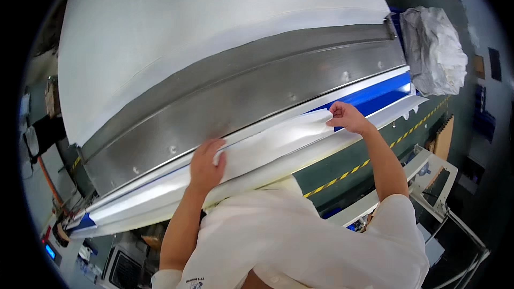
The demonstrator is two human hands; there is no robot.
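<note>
A long white cloth (267, 142) lies along a narrow trough with a blue lining (369, 99), in front of a large machine. My right hand (348, 118) pinches the right end of the cloth between thumb and fingers. Farther left, my left hand (208, 167) is curled over the same cloth, with a small fold between its thumb and fingers. Its fingertips are near the edge of the metal plate (251, 88) and slightly blurred. The blue lining shows to the right of the cloth's end.
Beyond the metal plate rises a broad white surface (214, 10). Crumpled white fabric (435, 48) is heaped at the far right. A pale padded rail (251, 184) runs between my body and the trough. On the right stand a white metal frame (433, 176) and yellow-black floor tape (348, 174).
</note>
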